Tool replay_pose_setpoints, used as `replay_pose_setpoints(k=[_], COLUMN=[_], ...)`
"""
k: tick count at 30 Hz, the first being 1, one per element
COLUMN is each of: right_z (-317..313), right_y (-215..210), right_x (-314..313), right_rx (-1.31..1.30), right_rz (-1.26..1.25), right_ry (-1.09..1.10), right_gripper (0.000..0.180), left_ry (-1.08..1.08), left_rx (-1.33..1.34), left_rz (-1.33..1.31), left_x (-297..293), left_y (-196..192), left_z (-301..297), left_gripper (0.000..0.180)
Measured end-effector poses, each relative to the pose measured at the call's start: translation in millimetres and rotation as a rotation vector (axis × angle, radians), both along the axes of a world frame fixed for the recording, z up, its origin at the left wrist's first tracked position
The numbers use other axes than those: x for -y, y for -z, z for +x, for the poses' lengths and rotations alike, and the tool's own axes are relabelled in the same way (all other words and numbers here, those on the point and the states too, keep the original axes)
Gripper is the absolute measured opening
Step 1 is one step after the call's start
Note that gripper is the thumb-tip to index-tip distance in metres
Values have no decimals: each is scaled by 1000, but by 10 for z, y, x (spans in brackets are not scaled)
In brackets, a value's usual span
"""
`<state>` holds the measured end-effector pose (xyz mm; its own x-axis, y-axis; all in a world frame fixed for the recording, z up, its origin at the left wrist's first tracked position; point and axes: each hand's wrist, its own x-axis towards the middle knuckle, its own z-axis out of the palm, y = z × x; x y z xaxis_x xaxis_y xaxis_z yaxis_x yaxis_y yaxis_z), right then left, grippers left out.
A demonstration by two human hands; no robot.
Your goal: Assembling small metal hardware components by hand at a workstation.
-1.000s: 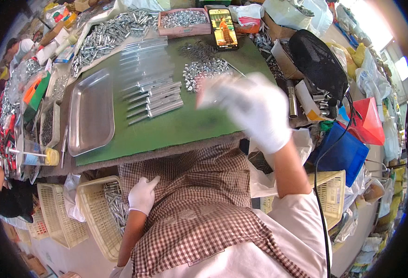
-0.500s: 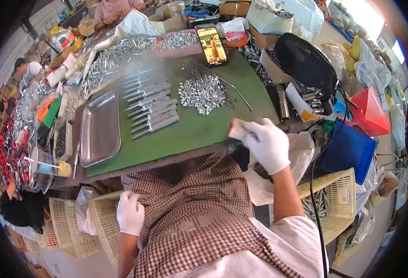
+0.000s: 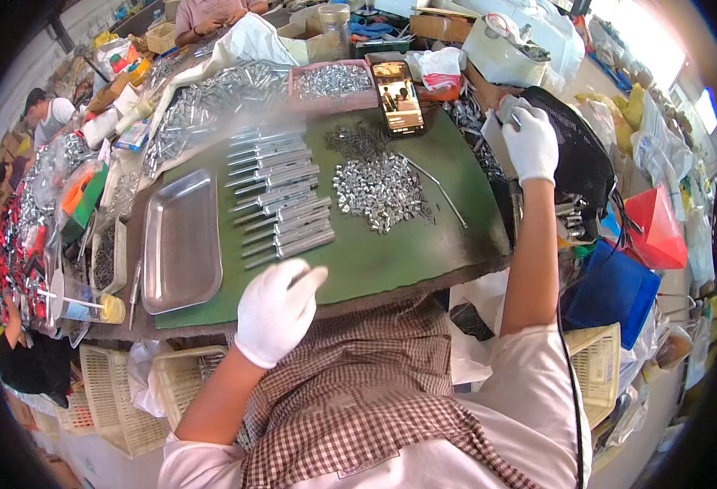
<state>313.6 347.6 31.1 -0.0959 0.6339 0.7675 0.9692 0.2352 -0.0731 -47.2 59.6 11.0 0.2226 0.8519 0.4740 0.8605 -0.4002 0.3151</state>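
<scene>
My left hand, in a white glove, hovers at the front edge of the green work surface. Its thumb and forefinger are apart, with nothing visible between them. Close by lie rows of slim silver metal rods. Reaching out at the right, my gloved right hand has its fingers curled round a small greyish thing, too unclear to name, beside a black mesh object. Short silver metal sleeves form a pile mid-surface, with dark small pins behind and a thin bent rod to their right.
A shallow metal tray sits at the left. Behind are a lit phone, a pink bin of small metal parts and a heap of rods. Plastic crates stand below. Other people sit farther off.
My right hand has moved up and away to the right; the white red-edged piece it held no longer shows. My left hand has risen from my lap to the table edge.
</scene>
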Motion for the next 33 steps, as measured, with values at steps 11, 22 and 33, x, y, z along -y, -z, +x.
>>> replay_pose_setpoints(k=[11, 22, 33], right_z=[-1640, -1644, -1624], right_y=[322, 463, 511], right_x=[330, 395, 389], right_rx=[38, 15, 51], right_rz=[-607, -696, -576], right_ry=[-488, -446, -490], right_gripper=[26, 22, 18], left_ry=[-279, -185, -141], left_rx=[308, 304, 263], left_rz=[85, 112, 125], left_x=[-1946, -1869, -1863], left_y=[242, 298, 349], left_z=[165, 223, 250], left_gripper=[21, 16, 16])
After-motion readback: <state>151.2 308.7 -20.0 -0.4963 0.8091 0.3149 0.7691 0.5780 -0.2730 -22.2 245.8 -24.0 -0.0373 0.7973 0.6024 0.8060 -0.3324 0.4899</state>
